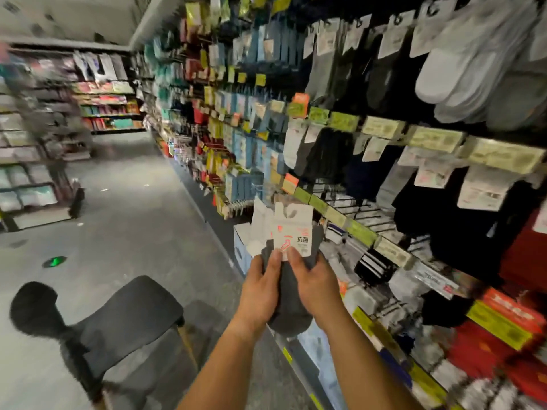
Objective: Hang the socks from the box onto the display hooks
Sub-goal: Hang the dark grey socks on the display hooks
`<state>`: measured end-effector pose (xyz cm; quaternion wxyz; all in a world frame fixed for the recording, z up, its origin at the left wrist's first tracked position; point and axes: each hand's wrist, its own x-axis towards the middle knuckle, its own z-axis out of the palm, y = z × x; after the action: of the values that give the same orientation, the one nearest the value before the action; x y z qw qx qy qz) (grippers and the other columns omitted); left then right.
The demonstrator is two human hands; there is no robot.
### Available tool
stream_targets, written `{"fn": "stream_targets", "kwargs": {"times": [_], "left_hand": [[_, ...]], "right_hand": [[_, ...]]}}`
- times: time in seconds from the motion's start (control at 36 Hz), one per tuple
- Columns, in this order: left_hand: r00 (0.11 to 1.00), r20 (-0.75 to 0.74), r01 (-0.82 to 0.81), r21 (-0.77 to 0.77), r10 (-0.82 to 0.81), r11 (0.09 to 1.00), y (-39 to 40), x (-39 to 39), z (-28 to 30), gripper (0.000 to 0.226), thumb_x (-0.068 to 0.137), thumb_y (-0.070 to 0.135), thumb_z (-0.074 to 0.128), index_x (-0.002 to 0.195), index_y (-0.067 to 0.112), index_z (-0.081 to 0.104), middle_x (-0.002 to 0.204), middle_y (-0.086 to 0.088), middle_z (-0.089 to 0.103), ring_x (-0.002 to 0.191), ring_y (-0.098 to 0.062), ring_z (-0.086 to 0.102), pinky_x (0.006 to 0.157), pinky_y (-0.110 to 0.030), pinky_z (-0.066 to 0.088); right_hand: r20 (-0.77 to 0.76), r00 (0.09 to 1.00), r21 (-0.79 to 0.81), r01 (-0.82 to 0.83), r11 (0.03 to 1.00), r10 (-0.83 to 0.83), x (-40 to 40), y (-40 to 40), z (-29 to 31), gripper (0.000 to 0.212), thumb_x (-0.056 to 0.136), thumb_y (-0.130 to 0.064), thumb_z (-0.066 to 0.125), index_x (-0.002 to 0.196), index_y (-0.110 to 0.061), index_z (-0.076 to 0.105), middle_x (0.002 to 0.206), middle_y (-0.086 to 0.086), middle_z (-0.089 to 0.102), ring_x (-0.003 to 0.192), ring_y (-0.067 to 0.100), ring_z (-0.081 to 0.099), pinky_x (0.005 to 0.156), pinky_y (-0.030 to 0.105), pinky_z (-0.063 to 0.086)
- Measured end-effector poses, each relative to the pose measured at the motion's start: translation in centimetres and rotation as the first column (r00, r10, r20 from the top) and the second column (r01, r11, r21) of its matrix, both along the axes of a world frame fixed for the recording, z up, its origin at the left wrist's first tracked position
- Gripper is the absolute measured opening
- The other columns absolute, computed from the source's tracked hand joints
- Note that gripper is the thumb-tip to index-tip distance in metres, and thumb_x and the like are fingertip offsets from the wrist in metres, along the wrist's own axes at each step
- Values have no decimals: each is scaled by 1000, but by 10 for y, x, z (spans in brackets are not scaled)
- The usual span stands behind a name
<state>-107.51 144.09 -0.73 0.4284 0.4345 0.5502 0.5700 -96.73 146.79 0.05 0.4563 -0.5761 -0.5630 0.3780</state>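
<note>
a dark chair [130, 315] stands left of the socks [288, 297]. left hand [260, 288] and right hand [318, 287] both hold the grey socks in a pinching grip, below the hooks [349, 202].

Floor [142, 208]: grey, smooth; runs down the aisle between the two racks.
On floor: black chair [130, 318] at lower left, seat facing up, one wooden leg showing; a green spot [54, 261] left of it; a few small pale scraps [103, 189] farther down the aisle.
Right rack [334, 199]: wire grid with hooks and yellow-green price tags [435, 139] along the rails.
On right rack: hung socks, white [461, 72] at top right, black and grey [331, 152] below; red packs [509, 321] at lower right.
Left shelves [32, 161]: blurred packs in rows.
</note>
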Motion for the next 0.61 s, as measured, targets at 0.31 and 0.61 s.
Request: {"fn": "stream_targets", "kwargs": {"times": [0.31, 0.61], "left_hand": [[995, 96, 36, 41, -40, 998, 199, -72, 37, 38, 109, 39, 33, 99, 31, 68, 98, 16, 71, 94, 2, 69, 93, -28, 54], [933, 262, 247, 31, -247, 968, 348, -90, 23, 43, 108, 44, 31, 124, 25, 67, 121, -2, 73, 112, -16, 69, 103, -41, 51]], "right_hand": [[-69, 997, 84, 46, 995, -41, -71, 195, 28, 38, 90, -54, 61, 116, -27, 60, 107, -9, 68, 105, 18, 65, 80, 26, 47], [27, 958, 146, 280, 949, -286, -94, 321, 23, 57, 73, -83, 51, 103, -36, 63, 109, -7, 66, 105, 17, 64, 80, 26, 52]]}}
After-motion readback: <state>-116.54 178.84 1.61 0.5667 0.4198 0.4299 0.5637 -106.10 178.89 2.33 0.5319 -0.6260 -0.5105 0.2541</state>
